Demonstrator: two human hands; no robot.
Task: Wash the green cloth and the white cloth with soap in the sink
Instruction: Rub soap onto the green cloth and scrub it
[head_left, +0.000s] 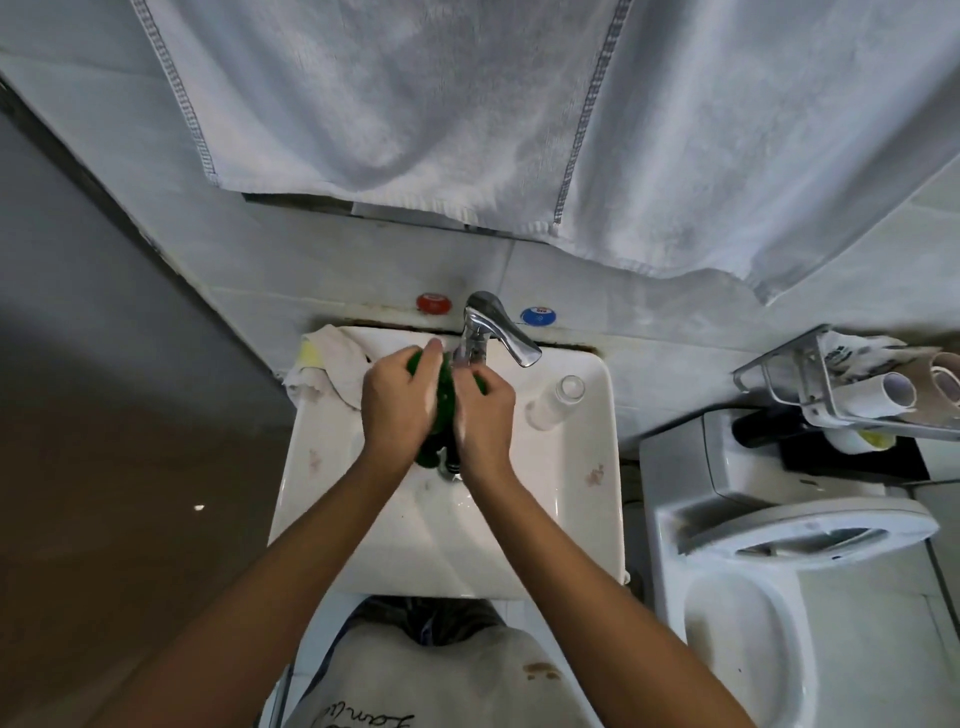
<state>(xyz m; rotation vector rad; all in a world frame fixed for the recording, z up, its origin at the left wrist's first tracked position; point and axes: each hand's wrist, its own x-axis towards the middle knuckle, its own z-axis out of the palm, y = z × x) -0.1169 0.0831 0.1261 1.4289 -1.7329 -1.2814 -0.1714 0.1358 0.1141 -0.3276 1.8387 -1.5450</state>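
Note:
Over the white sink (566, 499) my left hand (397, 402) and my right hand (485, 421) both grip the bunched green cloth (444, 402), which shows as a dark green strip between my palms. The cloth sits just under the spout of the chrome tap (493, 327). Most of the cloth is hidden by my fingers. A white cloth (332, 371) with a yellow patch lies crumpled on the sink's back left corner, touching nothing but the rim. A clear soap bottle (556, 402) lies on the sink's right ledge.
Red (432, 303) and blue (538, 316) valve caps sit on the wall behind the tap. A large white towel (467, 114) hangs above. A toilet (769, 597) stands close on the right, with a metal rack (831, 384) of rolls above it. A brown door is at left.

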